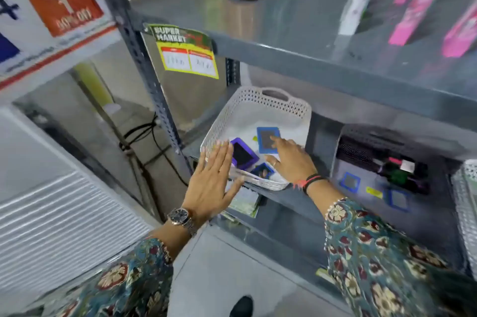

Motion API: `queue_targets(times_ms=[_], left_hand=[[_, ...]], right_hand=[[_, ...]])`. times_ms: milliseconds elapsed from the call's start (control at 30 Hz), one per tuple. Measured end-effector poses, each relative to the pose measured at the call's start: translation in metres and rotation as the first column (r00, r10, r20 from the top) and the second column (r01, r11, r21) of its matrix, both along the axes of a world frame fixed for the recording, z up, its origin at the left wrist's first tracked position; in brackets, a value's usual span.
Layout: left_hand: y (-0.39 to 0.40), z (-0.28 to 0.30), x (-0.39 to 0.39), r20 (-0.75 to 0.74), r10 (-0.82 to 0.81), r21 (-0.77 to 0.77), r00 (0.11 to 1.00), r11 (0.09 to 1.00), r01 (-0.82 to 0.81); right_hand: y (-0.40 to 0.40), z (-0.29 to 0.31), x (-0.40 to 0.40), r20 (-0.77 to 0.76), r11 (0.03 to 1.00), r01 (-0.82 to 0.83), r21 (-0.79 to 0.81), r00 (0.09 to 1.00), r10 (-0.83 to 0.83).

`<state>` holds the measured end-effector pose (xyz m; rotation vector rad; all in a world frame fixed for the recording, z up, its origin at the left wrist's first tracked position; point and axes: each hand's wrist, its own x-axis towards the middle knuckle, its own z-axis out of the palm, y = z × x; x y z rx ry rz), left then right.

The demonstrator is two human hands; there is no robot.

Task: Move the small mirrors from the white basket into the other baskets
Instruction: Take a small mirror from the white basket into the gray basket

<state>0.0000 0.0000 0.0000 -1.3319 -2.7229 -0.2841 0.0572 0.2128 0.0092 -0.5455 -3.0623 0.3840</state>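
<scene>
Reaching into white basket [247, 107] at frame center. Right hand [291, 159]: fingers spread, fingertip touching blue mirror [267, 139], not pinching yet. Left hand [211, 177]: flat, fingers together, hovering at basket's left rim. Remaining inside: 3 mirrors, including purple mirror [242, 155]. Sitting in gray basket [366, 136], right of frame: 2 mirrors. Roughly midway.

white basket [260, 107]: perforated, on shelf | blue-framed mirror [267, 139], purple-framed mirror [244, 155], dark-blue mirror [262, 170] flat inside | grey basket [361, 136]: two blue-framed mirrors [349, 182]
</scene>
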Motion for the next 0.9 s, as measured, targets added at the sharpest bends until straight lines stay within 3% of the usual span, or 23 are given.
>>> queue_targets(times_ms=[133,267,600,733,900], left_hand=[[0.008,-0.017,-0.006,0.034,-0.037,-0.004,0.999,0.999,0.037],[0.011,-0.028,-0.013,0.084,-0.055,0.000,0.995,0.998,0.055],[0.010,-0.039,-0.006,0.199,-0.068,0.026,0.978,0.998,0.065],[0.013,-0.038,-0.001,0.190,-0.047,0.029,0.981,0.999,0.042],[0.020,-0.035,0.010,0.151,-0.037,0.034,0.988,0.999,0.032]], right_hand=[[-0.006,-0.013,-0.018,0.163,0.990,0.082,-0.111,0.985,-0.063],[-0.015,-0.025,-0.026,0.220,0.983,0.132,-0.128,0.970,-0.101],[-0.021,-0.031,-0.035,0.214,0.979,0.168,-0.113,0.967,-0.141],[-0.016,-0.022,-0.029,0.142,0.968,0.170,-0.184,0.979,-0.145],[0.019,0.005,0.001,-0.115,0.917,0.169,-0.361,0.968,-0.224]])
